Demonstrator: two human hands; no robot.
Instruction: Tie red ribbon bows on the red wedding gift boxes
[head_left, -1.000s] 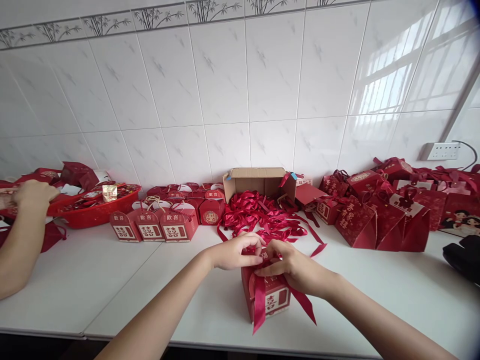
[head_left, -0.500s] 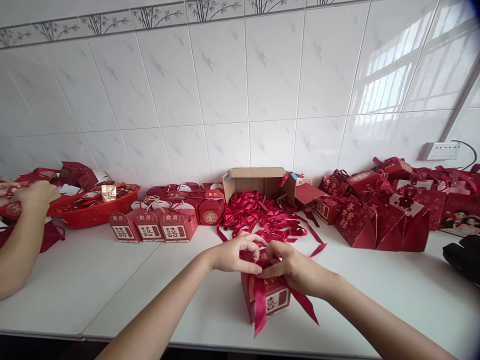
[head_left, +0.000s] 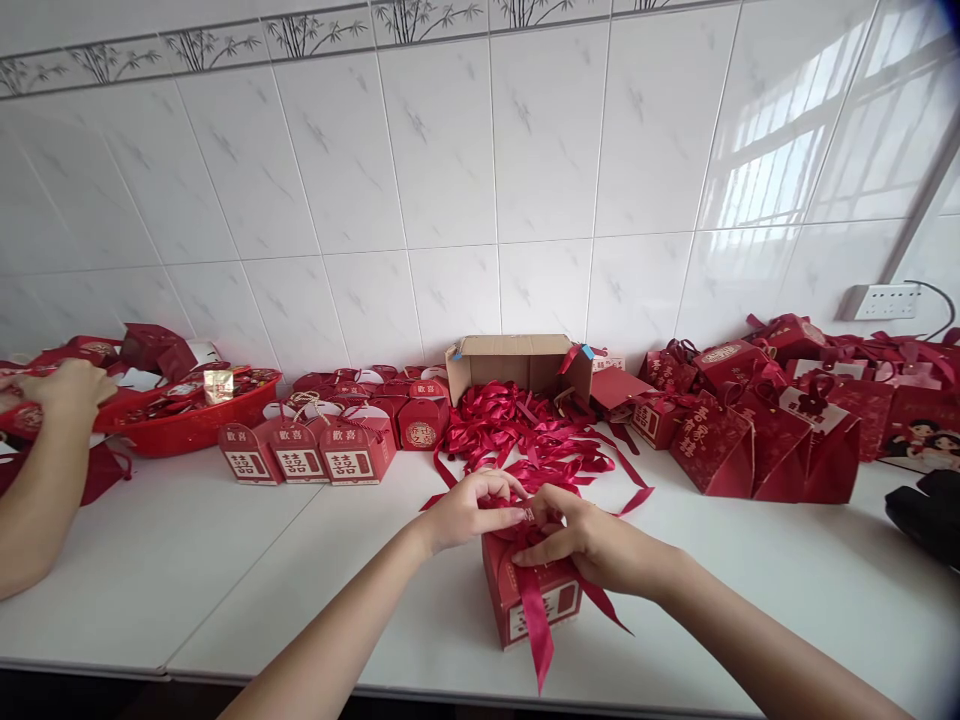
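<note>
Half-curled at the top of the red box (head_left: 499, 592) on the white table (head_left: 150, 570), the left hand (head_left: 466, 512) and, beside it, the right hand (head_left: 600, 540) bend thumbs toward fingers, their exact hold hidden. One ribbon tail (head_left: 535, 628) now hangs farther right across the label (head_left: 564, 600); the box stands upright, label facing the person, long axis unclear beneath the hands.

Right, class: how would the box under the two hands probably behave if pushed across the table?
The box would likely slide rather than roll, given its flat sides. It may dent if squeezed, as its walls look like card. The ribbon would probably flop along, since its tails hang loose.
</note>
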